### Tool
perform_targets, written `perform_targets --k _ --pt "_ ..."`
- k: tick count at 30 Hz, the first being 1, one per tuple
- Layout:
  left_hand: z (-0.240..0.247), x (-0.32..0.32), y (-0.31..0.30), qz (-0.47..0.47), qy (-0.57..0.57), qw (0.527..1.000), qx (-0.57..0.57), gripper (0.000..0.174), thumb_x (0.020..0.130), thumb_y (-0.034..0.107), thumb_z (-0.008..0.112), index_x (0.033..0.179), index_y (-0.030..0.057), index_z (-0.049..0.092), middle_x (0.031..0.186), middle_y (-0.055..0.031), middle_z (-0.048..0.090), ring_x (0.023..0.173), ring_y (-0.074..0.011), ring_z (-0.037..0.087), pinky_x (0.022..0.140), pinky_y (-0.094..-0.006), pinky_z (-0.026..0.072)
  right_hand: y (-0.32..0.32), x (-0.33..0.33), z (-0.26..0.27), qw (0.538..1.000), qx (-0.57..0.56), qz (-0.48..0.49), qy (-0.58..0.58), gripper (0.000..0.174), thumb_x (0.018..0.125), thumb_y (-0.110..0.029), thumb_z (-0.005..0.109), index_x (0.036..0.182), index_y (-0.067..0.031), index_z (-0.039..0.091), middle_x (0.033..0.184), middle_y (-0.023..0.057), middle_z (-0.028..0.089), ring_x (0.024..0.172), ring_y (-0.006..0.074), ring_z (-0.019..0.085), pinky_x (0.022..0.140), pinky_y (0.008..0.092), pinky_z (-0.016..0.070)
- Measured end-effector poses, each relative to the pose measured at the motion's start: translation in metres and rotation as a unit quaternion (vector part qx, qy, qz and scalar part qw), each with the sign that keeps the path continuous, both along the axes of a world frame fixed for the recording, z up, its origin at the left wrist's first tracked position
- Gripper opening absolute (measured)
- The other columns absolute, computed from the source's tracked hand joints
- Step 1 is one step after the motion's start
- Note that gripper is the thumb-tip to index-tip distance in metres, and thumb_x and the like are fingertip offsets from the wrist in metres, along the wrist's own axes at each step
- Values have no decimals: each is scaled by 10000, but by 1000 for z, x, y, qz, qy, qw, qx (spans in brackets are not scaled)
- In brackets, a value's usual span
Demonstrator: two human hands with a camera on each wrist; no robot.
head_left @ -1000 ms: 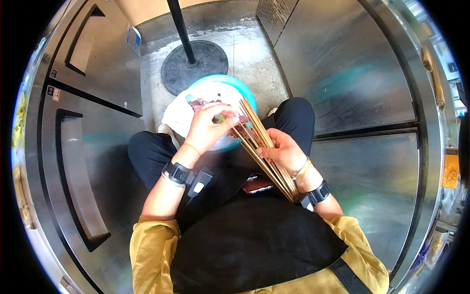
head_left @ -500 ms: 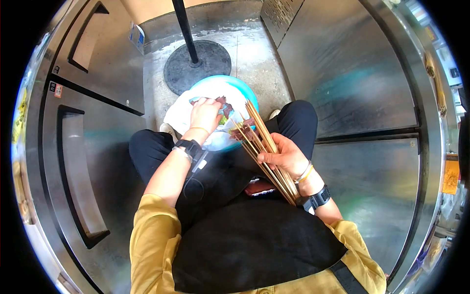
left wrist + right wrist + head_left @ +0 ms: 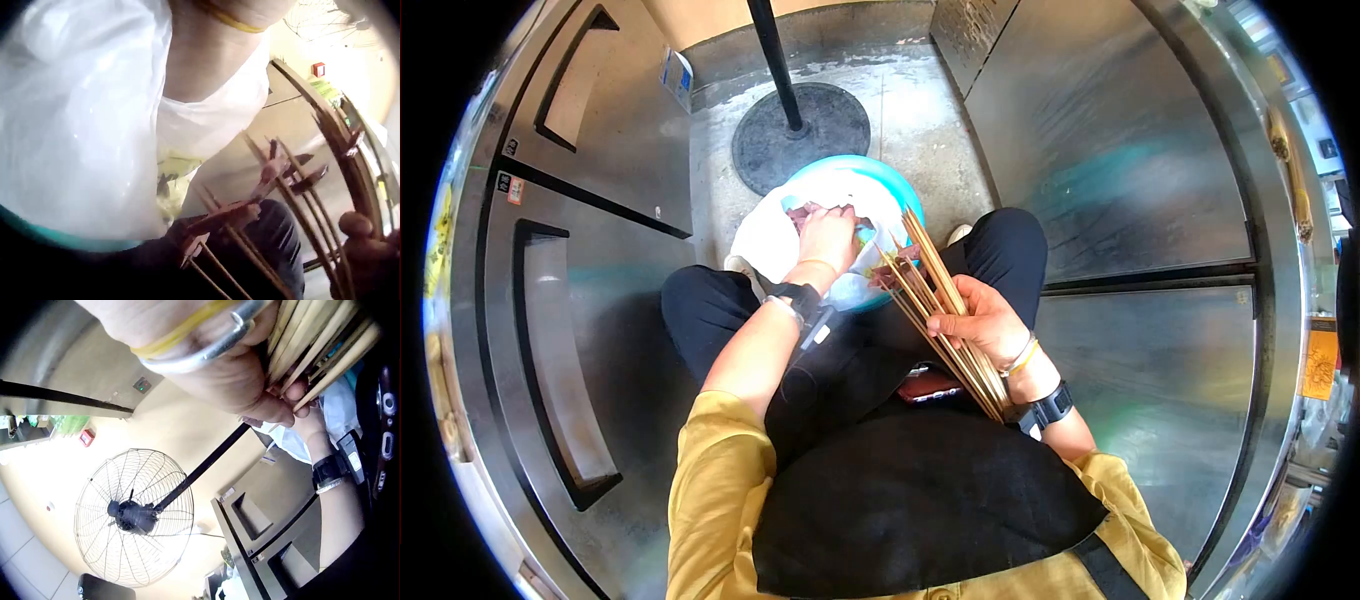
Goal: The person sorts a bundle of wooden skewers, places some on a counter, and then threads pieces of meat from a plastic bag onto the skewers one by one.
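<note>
My left hand (image 3: 828,243) reaches down into a white plastic bag (image 3: 762,238), its fingers among dark reddish meat pieces (image 3: 799,214); the fingertips are hidden, so I cannot tell whether they pinch one. The bag lines a turquoise basin (image 3: 903,187) between the legs. My right hand (image 3: 988,322) grips a bundle of wooden skewers (image 3: 941,262), thumb across them, points towards the basin. Reddish meat (image 3: 240,215) is threaded near the tips of several skewers, spread apart from the thicker bare bunch. In the right wrist view, fingers (image 3: 275,409) wrap around the sticks.
Steel cabinets with black-edged handles (image 3: 525,330) stand close on the left, and more steel doors (image 3: 1140,370) on the right. A black round stand base (image 3: 800,150) sits beyond the basin, its pole rising to a wire fan (image 3: 134,515). A dark red phone (image 3: 928,384) lies at the lap.
My left hand has moved from the skewer tips forward and left into the bag. The right hand has stayed nearly in place, still holding the skewers.
</note>
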State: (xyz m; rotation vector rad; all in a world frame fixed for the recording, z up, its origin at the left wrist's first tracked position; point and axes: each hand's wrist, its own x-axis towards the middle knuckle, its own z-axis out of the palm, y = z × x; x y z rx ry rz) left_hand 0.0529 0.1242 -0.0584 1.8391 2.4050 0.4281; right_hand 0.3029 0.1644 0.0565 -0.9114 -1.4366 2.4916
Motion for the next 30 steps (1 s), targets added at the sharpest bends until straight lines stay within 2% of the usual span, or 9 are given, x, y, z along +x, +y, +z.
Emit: perform_targets --k 2,5,6,9,10,13,16,25,30 --pt "3 -7 -4 21 -70 997 14 167 741 93 626 896 94 688 861 -98 669 840 -278 628 738 -369 495 0 0 -2 1000 -3 3 3 214 801 -3 656 949 -35 503 751 61 612 554 65 523 491 169 407" --pt "-5 -20 -14 66 -340 937 34 256 768 73 649 1022 94 660 907 -107 675 809 -242 650 697 -333 513 1 0 -8 1000 -7 5 5 235 796 -5 666 957 -32 498 739 54 600 534 66 510 481 176 405" --pt "-1 -21 -17 88 -494 863 55 248 809 58 647 1057 52 640 943 -94 676 826 -154 642 697 -259 506 1 -1 -8 1000 -9 5 6 235 795 -2 665 957 -30 498 740 56 601 536 67 513 483 176 407" --pt "19 -19 -30 128 -679 716 97 196 841 53 621 1032 16 649 903 -48 667 804 -111 615 705 -216 492 0 -3 -6 1000 -1 3 -4 235 794 7 663 958 -28 498 742 63 606 539 70 519 487 175 413" --pt "27 -17 -35 133 -694 701 94 221 847 55 620 1063 13 635 934 -44 660 826 -112 613 726 -217 497 0 -3 -6 1000 3 2 -11 235 793 10 662 958 -27 498 742 65 607 540 71 521 488 175 414" --pt "49 -5 -46 155 -714 675 101 219 849 64 623 1064 21 634 933 -49 660 827 -111 614 731 -224 503 -1 -3 -6 1000 -4 1 -3 235 792 15 661 958 -26 499 744 68 610 546 75 529 487 173 417" --pt "57 4 -51 134 -721 669 122 207 845 43 619 1050 17 635 954 -67 659 831 -123 623 725 -237 513 -1 -4 -6 1000 -8 5 4 231 792 16 662 952 -26 501 740 69 609 548 78 535 484 174 418" --pt "78 20 -53 83 -683 707 167 214 849 17 607 1061 0 620 967 -70 656 850 -113 614 741 -231 507 -4 -5 -5 1000 -8 -2 9 227 790 15 666 936 -27 497 735 70 608 548 80 539 482 175 418" --pt "82 29 -55 72 -661 723 188 211 839 15 614 1047 -18 617 974 -88 659 877 -137 620 774 -246 499 -4 -4 -5 1000 0 3 10 235 784 25 661 945 -15 496 736 72 605 539 78 528 480 175 410"
